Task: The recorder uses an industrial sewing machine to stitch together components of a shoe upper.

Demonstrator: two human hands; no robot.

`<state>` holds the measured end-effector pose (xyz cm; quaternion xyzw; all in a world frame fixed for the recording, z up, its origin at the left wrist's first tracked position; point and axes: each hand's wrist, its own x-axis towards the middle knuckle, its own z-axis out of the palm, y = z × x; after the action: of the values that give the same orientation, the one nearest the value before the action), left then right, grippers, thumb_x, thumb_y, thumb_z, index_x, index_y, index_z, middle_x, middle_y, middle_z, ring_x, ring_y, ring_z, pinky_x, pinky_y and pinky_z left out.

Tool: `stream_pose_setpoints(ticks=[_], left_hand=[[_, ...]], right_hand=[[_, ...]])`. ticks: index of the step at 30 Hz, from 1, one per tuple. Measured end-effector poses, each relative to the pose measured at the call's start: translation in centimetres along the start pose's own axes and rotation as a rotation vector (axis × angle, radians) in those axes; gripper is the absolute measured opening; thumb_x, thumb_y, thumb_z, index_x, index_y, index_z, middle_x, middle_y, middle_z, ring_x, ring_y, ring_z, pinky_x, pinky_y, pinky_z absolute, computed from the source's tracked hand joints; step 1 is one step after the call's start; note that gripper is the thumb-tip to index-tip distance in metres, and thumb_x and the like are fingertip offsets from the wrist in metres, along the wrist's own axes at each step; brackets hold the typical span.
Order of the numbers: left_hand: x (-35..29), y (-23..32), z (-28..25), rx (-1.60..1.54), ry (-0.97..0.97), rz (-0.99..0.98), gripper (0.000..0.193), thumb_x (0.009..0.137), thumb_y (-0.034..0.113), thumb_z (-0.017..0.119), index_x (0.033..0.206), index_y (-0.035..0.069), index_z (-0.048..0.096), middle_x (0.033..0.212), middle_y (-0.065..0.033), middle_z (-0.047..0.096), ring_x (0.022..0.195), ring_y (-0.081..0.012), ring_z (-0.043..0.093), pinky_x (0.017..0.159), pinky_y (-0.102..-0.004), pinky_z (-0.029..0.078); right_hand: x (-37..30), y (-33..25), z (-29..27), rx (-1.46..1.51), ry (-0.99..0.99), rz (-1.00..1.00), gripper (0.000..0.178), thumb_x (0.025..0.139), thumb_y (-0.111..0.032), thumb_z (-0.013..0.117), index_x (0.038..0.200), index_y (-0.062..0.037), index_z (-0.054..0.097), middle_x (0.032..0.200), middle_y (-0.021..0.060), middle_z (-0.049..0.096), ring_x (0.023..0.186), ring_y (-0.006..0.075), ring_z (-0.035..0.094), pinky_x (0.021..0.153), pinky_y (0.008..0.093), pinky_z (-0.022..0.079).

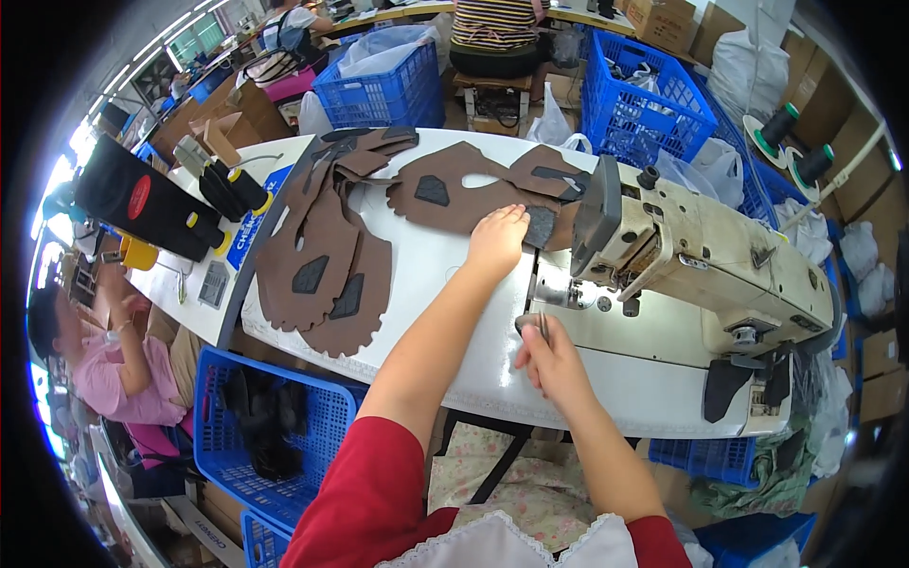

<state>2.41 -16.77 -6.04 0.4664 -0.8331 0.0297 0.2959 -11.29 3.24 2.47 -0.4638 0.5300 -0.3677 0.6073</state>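
My left hand (pixel 499 241) lies over a brown scalloped-edged cut piece (pixel 454 180), its fingers stretched out by a dark grey patch (pixel 540 227). The piece reaches up to the sewing machine (pixel 701 256). My right hand (pixel 559 364) is closed round a small thin metal tool (pixel 543 327), in front of the needle area; its exact kind I cannot make out. More brown pieces (pixel 322 256) with dark patches lie overlapping on the white table (pixel 454 341), left of my left arm.
Blue crates stand below left (pixel 270 426), behind the table (pixel 379 90) and at the far right (pixel 644 104). Thread cones (pixel 810 166) rise behind the machine. A side table (pixel 180 284) holds black spools. Two people sit beyond the table; another person (pixel 133 369) sits at left.
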Motion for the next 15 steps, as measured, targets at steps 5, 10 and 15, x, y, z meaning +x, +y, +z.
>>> stream_pose_setpoints(ticks=[5, 10, 15], left_hand=[[1.3, 0.1, 0.4, 0.007, 0.001, -0.011, 0.036, 0.089, 0.008, 0.049, 0.119, 0.001, 0.068, 0.133, -0.0167, 0.064, 0.127, -0.0314, 0.058, 0.106, -0.0419, 0.046], [2.0, -0.2, 0.6, 0.098, -0.072, -0.099, 0.035, 0.088, 0.009, 0.051, 0.118, 0.001, 0.068, 0.135, -0.0196, 0.062, 0.128, -0.0343, 0.057, 0.107, -0.0428, 0.045], [1.6, 0.0, 0.6, 0.050, -0.008, -0.102, 0.039, 0.084, 0.004, 0.052, 0.120, 0.000, 0.067, 0.138, -0.0211, 0.059, 0.131, -0.0347, 0.054, 0.108, -0.0435, 0.045]], right_hand=[[4.1, 2.3, 0.0, 0.445, 0.035, 0.155, 0.049, 0.107, -0.047, 0.040, 0.122, -0.0021, 0.052, 0.091, 0.0107, 0.063, 0.050, 0.0110, 0.045, 0.045, 0.0254, 0.038], [5.6, 2.5, 0.6, 0.791, 0.078, 0.179, 0.050, 0.108, -0.044, 0.036, 0.121, 0.0011, 0.054, 0.099, 0.0126, 0.064, 0.059, 0.0137, 0.049, 0.052, 0.0278, 0.043], [9.2, 3.2, 0.0, 1.129, 0.070, 0.214, 0.040, 0.107, -0.036, 0.042, 0.123, -0.0010, 0.054, 0.105, 0.0123, 0.065, 0.075, 0.0156, 0.054, 0.064, 0.0292, 0.047]])
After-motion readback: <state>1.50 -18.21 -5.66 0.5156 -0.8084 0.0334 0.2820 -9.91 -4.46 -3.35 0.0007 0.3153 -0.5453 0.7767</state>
